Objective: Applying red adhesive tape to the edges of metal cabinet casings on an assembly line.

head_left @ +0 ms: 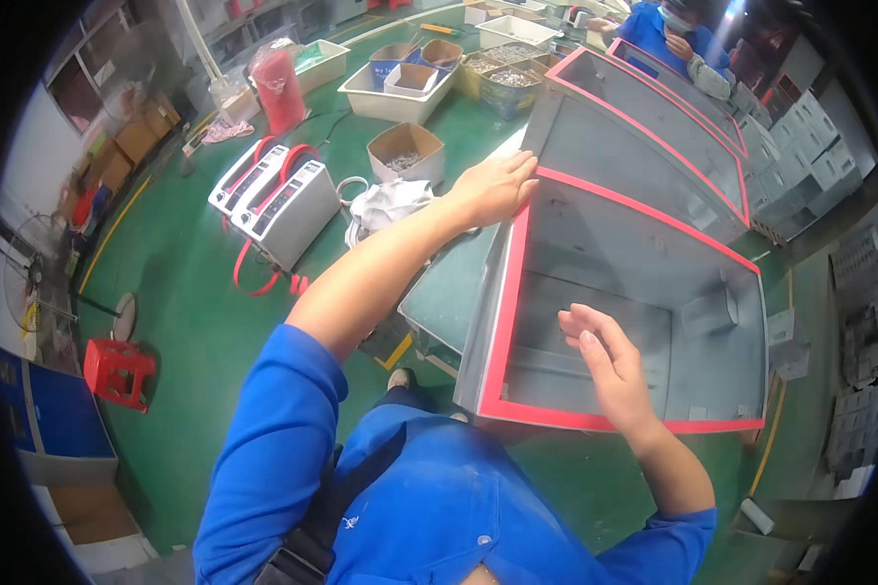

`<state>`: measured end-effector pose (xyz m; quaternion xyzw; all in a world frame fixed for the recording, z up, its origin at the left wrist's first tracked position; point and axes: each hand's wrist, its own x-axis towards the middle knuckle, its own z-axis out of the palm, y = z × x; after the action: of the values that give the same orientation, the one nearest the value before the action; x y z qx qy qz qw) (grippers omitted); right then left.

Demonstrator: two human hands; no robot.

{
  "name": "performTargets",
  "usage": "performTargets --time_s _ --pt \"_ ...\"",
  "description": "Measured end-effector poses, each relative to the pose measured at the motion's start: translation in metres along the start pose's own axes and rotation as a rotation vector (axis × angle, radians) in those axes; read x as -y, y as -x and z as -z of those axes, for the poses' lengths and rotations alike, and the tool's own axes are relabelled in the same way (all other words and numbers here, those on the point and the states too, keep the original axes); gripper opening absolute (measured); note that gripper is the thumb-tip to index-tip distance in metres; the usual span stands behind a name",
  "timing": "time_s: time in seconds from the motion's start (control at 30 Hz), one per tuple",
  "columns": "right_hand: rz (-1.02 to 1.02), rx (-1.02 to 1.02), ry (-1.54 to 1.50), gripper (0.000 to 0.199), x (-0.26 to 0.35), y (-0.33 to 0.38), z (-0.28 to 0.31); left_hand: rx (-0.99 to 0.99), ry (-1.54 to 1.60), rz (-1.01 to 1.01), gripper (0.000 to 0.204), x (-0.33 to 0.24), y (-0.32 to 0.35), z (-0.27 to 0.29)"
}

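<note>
In front of me on the worktable (444, 292) lies a grey box-shaped cabinet (556, 414) with its open side facing up. Red tape (505, 322) runs around its rim. My left hand (496, 187) rests on the far left corner of that rim, fingers flat and pointing right over the red edge. Over the near part of the opening hovers my right hand (610, 366), fingers stretched out and loosely side by side, with nothing in it. Its fingertips appear apart from the cabinet walls. Behind stand more grey cabinets (634, 146) with the same red rims.
Two white tape dispensers (288, 210) with red rolls stand left of the table, near a carton of small parts (405, 156) and white cloth (390, 205). A red stool (117, 372) is on the green floor. A co-worker in blue (668, 44) is beyond the cabinets.
</note>
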<state>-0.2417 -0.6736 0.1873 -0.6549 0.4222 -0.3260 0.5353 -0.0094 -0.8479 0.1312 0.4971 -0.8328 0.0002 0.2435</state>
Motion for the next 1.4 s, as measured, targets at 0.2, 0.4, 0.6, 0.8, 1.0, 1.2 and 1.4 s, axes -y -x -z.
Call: performTargets --time_s 0.2,0.4,0.6,0.8,1.0,1.2,1.4 --pt "-0.013 -0.013 0.017 0.035 -0.002 0.012 0.005 0.253 0.084 0.206 0.047 -0.025 -0.010 0.031" --pt "0.007 0.004 0.009 0.034 0.002 0.017 0.000 -0.004 0.003 -0.063 0.046 -0.001 0.009 0.010" --pt "0.050 0.005 0.017 0.033 -0.005 0.026 -0.002 -0.035 0.189 -0.243 0.043 -0.060 0.085 0.026" --pt "0.316 0.013 0.355 0.033 0.009 0.014 -0.014 0.041 0.381 -0.251 0.053 -0.122 0.187 0.062" --pt "0.819 0.262 0.802 0.046 0.015 -0.030 -0.060 0.018 0.352 -0.272 0.052 -0.151 0.232 0.058" --pt "0.614 0.323 1.247 0.061 -0.005 -0.139 -0.069 -0.114 0.393 -0.278 0.045 -0.154 0.230 0.053" --pt "0.372 0.011 1.296 0.063 -0.016 -0.239 -0.039 -0.395 0.282 -0.447 0.036 -0.135 0.215 0.032"
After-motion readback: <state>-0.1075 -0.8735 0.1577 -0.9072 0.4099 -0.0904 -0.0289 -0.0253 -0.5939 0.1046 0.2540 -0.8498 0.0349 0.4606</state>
